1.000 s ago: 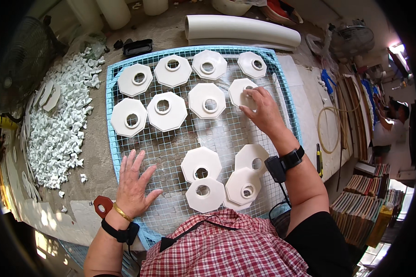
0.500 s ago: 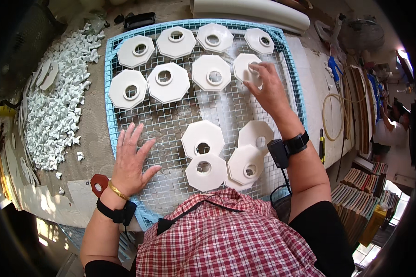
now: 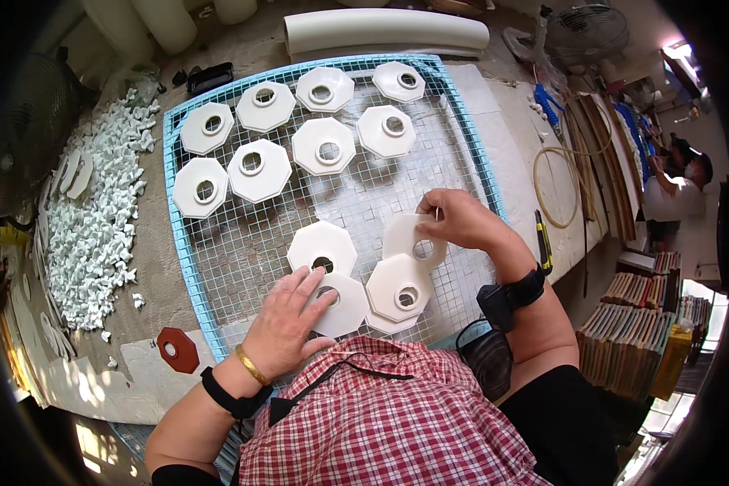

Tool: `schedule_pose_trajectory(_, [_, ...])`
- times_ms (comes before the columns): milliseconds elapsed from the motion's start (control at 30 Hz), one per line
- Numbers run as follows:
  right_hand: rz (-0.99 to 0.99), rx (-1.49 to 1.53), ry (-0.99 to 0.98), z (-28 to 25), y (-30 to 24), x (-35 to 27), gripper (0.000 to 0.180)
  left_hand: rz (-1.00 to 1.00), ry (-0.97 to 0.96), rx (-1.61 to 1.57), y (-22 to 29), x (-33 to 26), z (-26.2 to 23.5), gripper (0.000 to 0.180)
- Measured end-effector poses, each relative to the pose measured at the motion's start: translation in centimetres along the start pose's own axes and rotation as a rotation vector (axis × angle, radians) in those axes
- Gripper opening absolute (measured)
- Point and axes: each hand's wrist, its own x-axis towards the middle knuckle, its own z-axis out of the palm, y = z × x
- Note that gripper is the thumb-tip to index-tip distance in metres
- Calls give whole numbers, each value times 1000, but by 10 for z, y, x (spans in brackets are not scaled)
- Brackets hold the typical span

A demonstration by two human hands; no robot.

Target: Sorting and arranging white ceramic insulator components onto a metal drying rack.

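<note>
White octagonal discs with round holes lie on a blue mesh rack. My right hand pinches the edge of a thin octagonal disc near the rack's right side. Just below it, a thicker octagonal piece with a raised collar rests over another disc. My left hand is open, its fingers stretched over a near octagonal disc and touching it. That disc partly overlaps another white disc. Farther back stand two rows of collared octagonal pieces.
The blue mesh rack covers the middle of the table. A heap of small white pieces lies left, near a red-brown octagon. Behind the rack is a white roll; at right are a yellow cutter and coiled hose.
My right hand has left the collared piece in the second row, come nearer and taken hold of a thin disc. My left hand has moved right onto the near disc. The view has shifted.
</note>
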Motion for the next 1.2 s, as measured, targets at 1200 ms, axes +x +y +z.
schedule_pose_trajectory(1200, [-139, -216, 572, -39, 97, 55, 37, -195, 100, 133, 57, 1, 34, 75])
